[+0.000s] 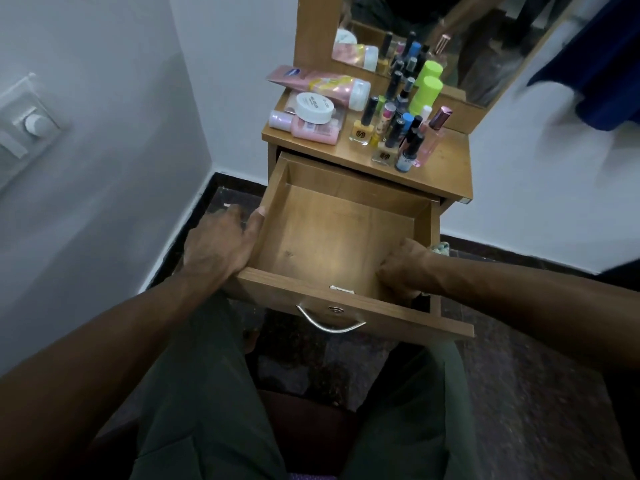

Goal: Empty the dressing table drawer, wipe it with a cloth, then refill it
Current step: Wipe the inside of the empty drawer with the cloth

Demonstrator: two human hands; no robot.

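**Inspector:** Where is the drawer?

**Assistant:** The wooden drawer is pulled well out of the dressing table, above the seated person's knees. Its floor shows bare wood. A curved metal handle and a keyhole sit on the front panel.

**Inspector:** Left hand?

**Assistant:** The left hand lies on the drawer's left wall near the front corner. The thumb rests along the top edge of the wall; the fingers go down the outer side, spread and only slightly bent. It looks more like bracing than a closed grip.

**Inspector:** Right hand?

**Assistant:** The right hand is inside the drawer at the front right corner, fingers curled. A patterned cloth shows just behind the drawer's right wall; whether the hand has hold of it, I cannot tell.

**Inspector:** The tabletop?

**Assistant:** Crowded. A pink tube lies on its side, a white round jar sits just below it, nail polish bottles stand clustered, and a lime-green capped bottle stands before the mirror.
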